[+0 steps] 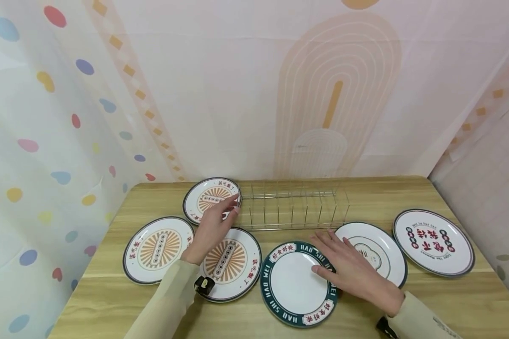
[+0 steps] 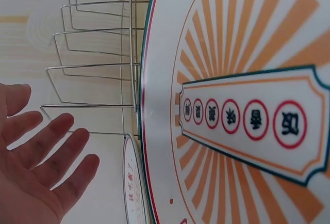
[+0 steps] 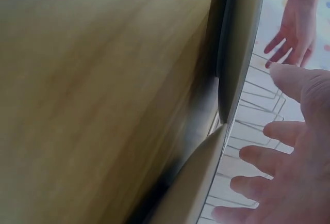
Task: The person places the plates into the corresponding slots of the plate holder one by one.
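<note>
My left hand (image 1: 214, 228) hovers at the left end of a wire dish rack (image 1: 299, 214), its fingers extended and holding nothing. Below and around it lie three white plates with orange sunburst prints: a back plate (image 1: 195, 200), a left plate (image 1: 142, 263) and a near plate (image 1: 248, 278). Over the gap between a green-rimmed plate (image 1: 297, 282) and a white plate with a small emblem (image 1: 392, 249), my right hand (image 1: 352, 268) hangs with spread fingers and no object. The left wrist view shows the left fingers (image 2: 77, 141) apart from the rack wires.
A white plate with red and green lettering (image 1: 432, 240) lies at the table's right. The wooden table (image 1: 445, 306) backs onto a patterned cloth (image 1: 233, 103), and a dotted cloth (image 1: 46, 197) hangs along the left side.
</note>
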Demonstrator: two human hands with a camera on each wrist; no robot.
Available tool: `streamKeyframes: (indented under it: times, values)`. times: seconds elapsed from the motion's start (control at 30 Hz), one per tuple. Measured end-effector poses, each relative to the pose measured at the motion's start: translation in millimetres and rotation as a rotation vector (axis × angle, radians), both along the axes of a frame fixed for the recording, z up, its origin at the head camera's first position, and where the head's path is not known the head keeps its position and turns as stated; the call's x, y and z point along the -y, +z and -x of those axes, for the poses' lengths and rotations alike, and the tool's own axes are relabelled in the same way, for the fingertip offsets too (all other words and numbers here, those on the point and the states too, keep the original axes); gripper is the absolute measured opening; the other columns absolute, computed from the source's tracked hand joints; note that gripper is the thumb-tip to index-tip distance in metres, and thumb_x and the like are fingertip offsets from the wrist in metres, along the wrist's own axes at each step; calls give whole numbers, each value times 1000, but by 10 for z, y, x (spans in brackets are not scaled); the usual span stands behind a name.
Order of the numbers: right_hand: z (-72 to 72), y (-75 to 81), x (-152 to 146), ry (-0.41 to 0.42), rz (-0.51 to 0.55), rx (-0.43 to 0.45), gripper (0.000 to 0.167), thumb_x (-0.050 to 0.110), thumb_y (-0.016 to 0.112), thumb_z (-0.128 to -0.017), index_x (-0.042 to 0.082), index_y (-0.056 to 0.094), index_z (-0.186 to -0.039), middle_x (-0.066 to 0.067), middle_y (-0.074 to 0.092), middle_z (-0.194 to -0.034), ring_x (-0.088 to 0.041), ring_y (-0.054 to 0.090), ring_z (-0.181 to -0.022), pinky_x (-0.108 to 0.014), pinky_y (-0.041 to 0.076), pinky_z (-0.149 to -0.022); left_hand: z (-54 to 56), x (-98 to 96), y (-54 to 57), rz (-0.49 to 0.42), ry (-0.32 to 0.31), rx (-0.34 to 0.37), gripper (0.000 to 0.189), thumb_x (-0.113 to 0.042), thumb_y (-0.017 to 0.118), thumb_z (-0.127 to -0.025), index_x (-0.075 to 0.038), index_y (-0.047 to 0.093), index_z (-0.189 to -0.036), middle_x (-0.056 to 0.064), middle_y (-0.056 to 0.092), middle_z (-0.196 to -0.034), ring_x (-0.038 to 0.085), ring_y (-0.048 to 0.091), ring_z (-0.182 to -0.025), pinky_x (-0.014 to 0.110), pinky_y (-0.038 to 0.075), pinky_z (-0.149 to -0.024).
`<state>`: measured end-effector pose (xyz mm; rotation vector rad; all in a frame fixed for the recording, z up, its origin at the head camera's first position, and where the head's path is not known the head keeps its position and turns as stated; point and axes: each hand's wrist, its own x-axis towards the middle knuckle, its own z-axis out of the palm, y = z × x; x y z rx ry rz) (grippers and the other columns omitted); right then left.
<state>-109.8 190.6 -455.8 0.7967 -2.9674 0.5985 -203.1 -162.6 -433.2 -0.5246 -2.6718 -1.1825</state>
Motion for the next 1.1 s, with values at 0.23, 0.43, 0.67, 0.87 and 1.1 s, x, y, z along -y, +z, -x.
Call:
streamKeyframes:
  times: [0.23, 0.43, 0.67, 0.87, 1.1]
  values:
    - [39, 1, 28, 34, -9, 38, 65, 33, 72, -99, 9, 48, -155, -19, 51, -153, -46, 42, -143, -66, 38, -113, 11, -55, -10, -93, 35, 69, 40, -16, 60, -106, -3, 58, -145, 16, 73, -121, 31, 72, -106, 44, 60, -92]
    - [84, 17, 79, 39, -25, 63, 61, 22, 75, -97, 6, 52, -151, -22, 60, -142, -43, 56, -131, -62, 46, -107, 23, -73, -1, -145, 84, 117, 36, -12, 61, -105, -3, 63, -140, 14, 76, -111, 27, 73, -98, 39, 60, -84]
    - [124, 4, 109, 58, -60, -25, 56, 11, 80, -90, 3, 61, -142, -20, 68, -125, -38, 68, -109, -54, 58, -91, 22, -98, -9, -177, 117, 149, 35, -4, 61, -103, -3, 64, -138, 10, 78, -104, 25, 75, -96, 40, 61, -87]
    - [166, 16, 128, 68, -64, -69, 53, 9, 82, -87, 4, 65, -137, -14, 70, -113, -29, 69, -93, -44, 60, -78, 13, -100, -5, -180, 163, 156, 34, -7, 66, -102, -4, 66, -136, 9, 79, -103, 25, 75, -95, 38, 61, -82]
    - [189, 75, 168, 13, -53, -4, 50, 7, 80, -89, 4, 65, -137, -17, 69, -120, -33, 68, -104, -48, 59, -87, 6, -94, -10, -201, 182, 160, 33, -8, 68, -100, -1, 68, -132, 9, 79, -99, 26, 76, -92, 42, 61, -84]
